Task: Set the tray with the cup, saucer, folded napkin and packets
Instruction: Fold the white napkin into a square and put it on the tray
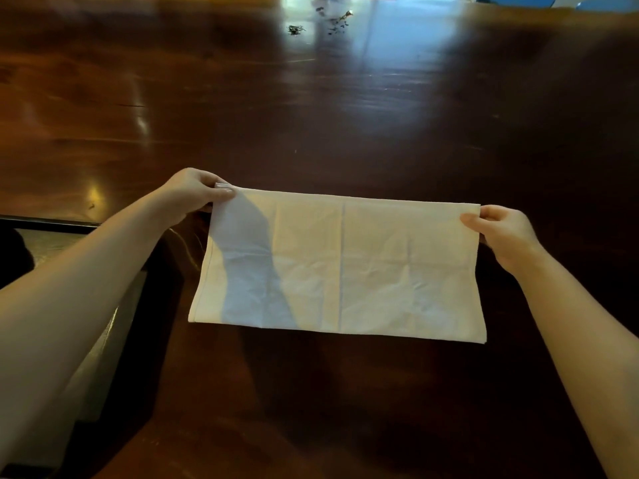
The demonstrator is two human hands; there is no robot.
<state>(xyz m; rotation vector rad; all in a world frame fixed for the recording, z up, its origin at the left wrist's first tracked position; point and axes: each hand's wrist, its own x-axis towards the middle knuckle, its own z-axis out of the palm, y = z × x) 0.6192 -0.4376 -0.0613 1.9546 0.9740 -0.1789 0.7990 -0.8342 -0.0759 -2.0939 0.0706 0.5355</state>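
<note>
A white cloth napkin (345, 264), folded once into a wide rectangle, hangs stretched between my hands just above the dark wooden table (311, 115). My left hand (193, 191) pinches its upper left corner. My right hand (501, 229) pinches the upper right corner. A vertical crease runs down the napkin's middle. A dark tray (52, 224) shows partly at the left under my left forearm. No cup, saucer or packets are in view.
Small dark bits of debris (297, 28) lie at the far end of the table near a bright reflection. Something blue (515, 0) sits beyond the far edge at the top right.
</note>
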